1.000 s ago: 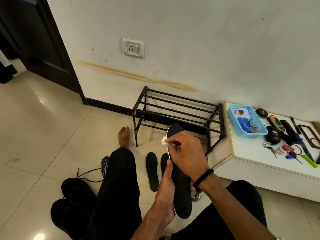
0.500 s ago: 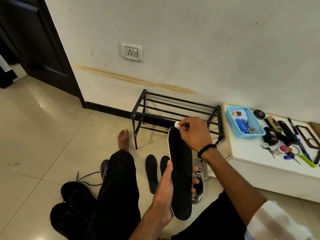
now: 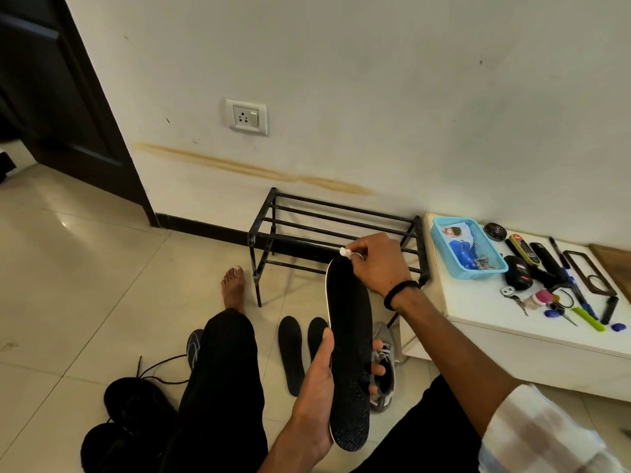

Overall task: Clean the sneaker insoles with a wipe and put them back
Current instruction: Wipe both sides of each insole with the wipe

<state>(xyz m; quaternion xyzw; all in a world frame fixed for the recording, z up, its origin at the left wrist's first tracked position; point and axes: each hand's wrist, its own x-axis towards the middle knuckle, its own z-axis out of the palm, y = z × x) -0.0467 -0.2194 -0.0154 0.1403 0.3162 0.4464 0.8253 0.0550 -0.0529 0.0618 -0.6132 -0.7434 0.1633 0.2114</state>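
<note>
**Wipe at the toe of a held insole**

Head view: the left hand (image 3: 316, 397) has its grip wrapped round a black insole (image 3: 350, 353), held upright over the lap. The right hand (image 3: 377, 264) pinches a small white wipe (image 3: 345, 251) against the insole's top end. Two more insoles (image 3: 290, 353) lie on the floor beside a grey sneaker (image 3: 386, 370), near the black rack (image 3: 336, 223).

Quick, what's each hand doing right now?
Left hand: grips the insole near its lower end.
Right hand: pinches a small white wipe at the insole's top tip.
</note>
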